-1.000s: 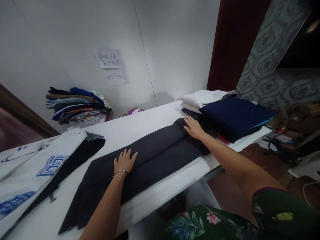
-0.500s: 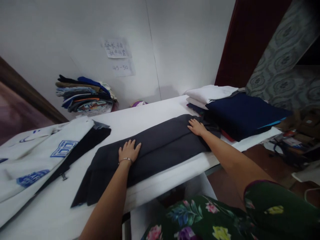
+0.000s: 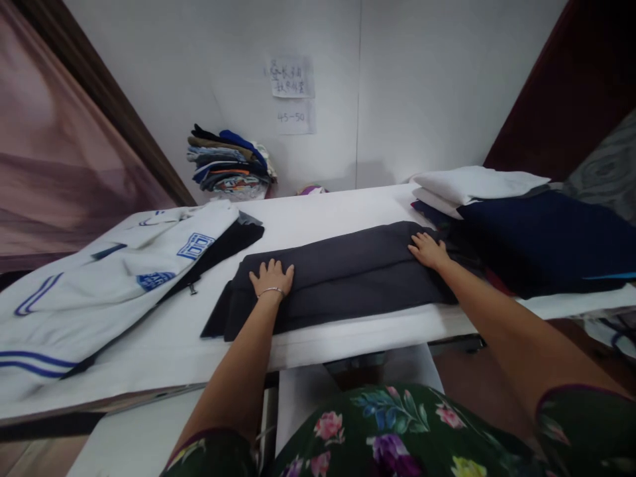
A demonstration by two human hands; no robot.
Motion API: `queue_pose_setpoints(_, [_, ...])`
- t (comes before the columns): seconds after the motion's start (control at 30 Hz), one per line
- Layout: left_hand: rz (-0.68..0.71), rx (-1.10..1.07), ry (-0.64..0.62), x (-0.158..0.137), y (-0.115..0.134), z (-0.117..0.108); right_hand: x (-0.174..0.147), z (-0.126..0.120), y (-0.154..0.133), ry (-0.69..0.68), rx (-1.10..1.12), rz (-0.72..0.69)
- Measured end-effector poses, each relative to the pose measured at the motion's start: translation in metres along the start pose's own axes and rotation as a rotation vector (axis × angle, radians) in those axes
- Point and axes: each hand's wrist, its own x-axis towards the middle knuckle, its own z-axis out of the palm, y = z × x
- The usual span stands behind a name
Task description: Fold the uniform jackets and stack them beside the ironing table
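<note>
A person in a floral top lays both palms on a dark folded garment at the centre of a white table. The left hand rests toward the garment's nine o'clock, the right hand toward three, both open, gripping nothing, apparently spaced to keep the cloth flat. A white shirt at nine o'clock and stacked clothes at three seemingly leave the middle for working.

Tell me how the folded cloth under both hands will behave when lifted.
The cloth will probably sag: it lies flat with soft creases. It may unfold if lifted by one edge: no fastening shows. Rolling seems unlikely, given its flatness.
</note>
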Motion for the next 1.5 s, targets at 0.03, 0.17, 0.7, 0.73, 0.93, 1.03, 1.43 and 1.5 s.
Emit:
queue_pose_setpoints(0.03, [0.001, 0.001, 0.004, 0.000, 0.000, 0.001, 0.001, -0.003, -0.005, 0.026, -0.026, -0.014])
queue_pose_setpoints(0.17, [0.003, -0.002, 0.024, -0.003, 0.003, 0.003, -0.001, -0.007, -0.039, 0.211, -0.008, -0.188])
queue_pose_setpoints(0.7, [-0.282, -0.010, 0.031, 0.011, -0.048, -0.027, -0.014, 0.051, -0.062, 0.191, 0.026, -0.375])
queue_pose_setpoints(0.73, [-0.334, -0.046, -0.016, 0.015, -0.055, -0.031, -0.013, 0.052, -0.062, 0.196, 0.028, -0.378])
queue_pose_setpoints(0.93, [-0.391, -0.168, -0.166, 0.031, -0.076, -0.040, -0.011, 0.057, -0.058, 0.191, 0.037, -0.373])
queue_pose_setpoints(1.03, [-0.404, -0.184, -0.137, 0.034, -0.077, -0.042, -0.010, 0.058, -0.057, 0.188, 0.035, -0.386])
queue_pose_setpoints(1.43, [0.112, -0.011, -0.167, 0.027, -0.019, -0.004, -0.016, 0.038, -0.075, 0.082, 0.054, -0.316])
queue_pose_setpoints(1.5, [0.109, 0.007, -0.157, 0.031, -0.021, 0.002, -0.014, 0.028, -0.077, -0.006, 0.099, -0.299])
